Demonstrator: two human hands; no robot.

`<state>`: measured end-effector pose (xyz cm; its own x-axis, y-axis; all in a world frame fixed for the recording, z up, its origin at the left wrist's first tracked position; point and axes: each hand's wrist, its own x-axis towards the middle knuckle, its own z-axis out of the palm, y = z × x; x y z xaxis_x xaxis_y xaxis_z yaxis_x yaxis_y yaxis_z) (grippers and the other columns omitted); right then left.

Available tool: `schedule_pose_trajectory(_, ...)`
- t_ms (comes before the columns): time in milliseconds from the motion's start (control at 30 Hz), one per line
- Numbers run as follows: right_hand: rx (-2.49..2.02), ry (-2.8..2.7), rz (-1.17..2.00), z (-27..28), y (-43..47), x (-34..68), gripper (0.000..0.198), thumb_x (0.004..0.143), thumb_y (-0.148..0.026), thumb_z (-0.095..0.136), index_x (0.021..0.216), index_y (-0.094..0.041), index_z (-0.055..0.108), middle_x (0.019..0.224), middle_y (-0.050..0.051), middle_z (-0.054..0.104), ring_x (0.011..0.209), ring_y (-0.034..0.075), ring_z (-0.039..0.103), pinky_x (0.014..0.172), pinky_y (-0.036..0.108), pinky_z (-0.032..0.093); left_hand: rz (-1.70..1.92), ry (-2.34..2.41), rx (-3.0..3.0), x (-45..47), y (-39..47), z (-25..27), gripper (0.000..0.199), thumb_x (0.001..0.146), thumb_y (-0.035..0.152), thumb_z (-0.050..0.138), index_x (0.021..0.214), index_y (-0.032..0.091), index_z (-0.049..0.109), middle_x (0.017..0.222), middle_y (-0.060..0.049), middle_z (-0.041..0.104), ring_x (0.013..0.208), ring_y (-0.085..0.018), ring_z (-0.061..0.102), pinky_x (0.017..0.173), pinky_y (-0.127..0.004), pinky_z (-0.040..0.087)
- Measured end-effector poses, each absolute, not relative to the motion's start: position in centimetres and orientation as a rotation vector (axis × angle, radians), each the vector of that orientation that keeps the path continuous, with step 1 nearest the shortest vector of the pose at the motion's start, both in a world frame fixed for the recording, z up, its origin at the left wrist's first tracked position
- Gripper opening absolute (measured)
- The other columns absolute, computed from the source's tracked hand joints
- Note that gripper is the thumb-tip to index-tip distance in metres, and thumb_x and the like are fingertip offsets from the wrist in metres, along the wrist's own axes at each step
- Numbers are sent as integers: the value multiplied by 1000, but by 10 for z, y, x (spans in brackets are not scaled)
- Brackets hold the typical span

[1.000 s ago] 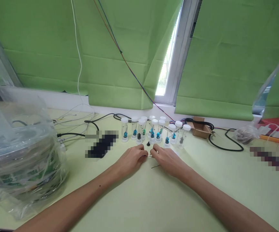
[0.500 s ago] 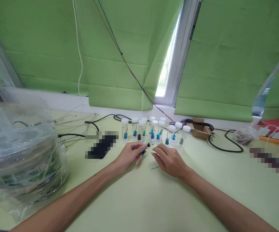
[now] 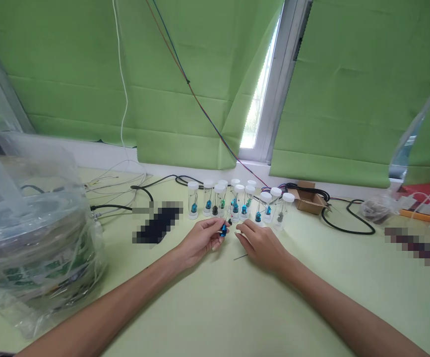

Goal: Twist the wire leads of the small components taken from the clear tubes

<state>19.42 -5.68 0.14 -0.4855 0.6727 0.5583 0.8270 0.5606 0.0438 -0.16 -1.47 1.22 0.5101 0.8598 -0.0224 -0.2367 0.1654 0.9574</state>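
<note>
A thin rod [image 3: 240,257] lay on the table, running toward the right hand [image 3: 264,246], whose fingers curled loosely, thumb slightly apart, with nothing visible between them. The left hand [image 3: 200,242] pinched a small blue piece [image 3: 223,230] at its fingertips, long axis roughly upright, just left of the right fingertips and apart from them. Capped tubes [image 3: 193,198] stood beyond.

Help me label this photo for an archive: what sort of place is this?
Probably an indoor workshop or lab: clear capped tubes and loose cables sit on a table by a window, and the left hand holds a small blue part.
</note>
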Motion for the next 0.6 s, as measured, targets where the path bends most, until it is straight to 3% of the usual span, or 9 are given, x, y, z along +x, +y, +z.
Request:
schedule_pose_trajectory(200,-1379,-2265,-171,3,-56,191,24,97,-20,38,117,-18,49,106,9,61,83,18,61,70,28,43,906,638,1095,-3,-14,11,27,75,39,72,83,13,67,78,-1,57,52,-3,46,42,-15,32)
schedule_pose_trajectory(400,-1528,-2357,14,5,-39,190,43,93,-20,44,136,-15,38,98,11,64,84,21,62,71,28,41,955,628,1065,-5,-14,14,26,74,37,72,79,13,65,76,0,57,49,-2,44,40,-15,27)
schedule_pose_trajectory(600,-1684,-2397,21,12,-11,180,39,92,-19,45,131,-14,44,103,15,65,96,24,61,72,27,37,969,649,1085,-6,-17,19,26,75,38,71,78,12,63,75,0,56,48,-2,43,40,-15,26)
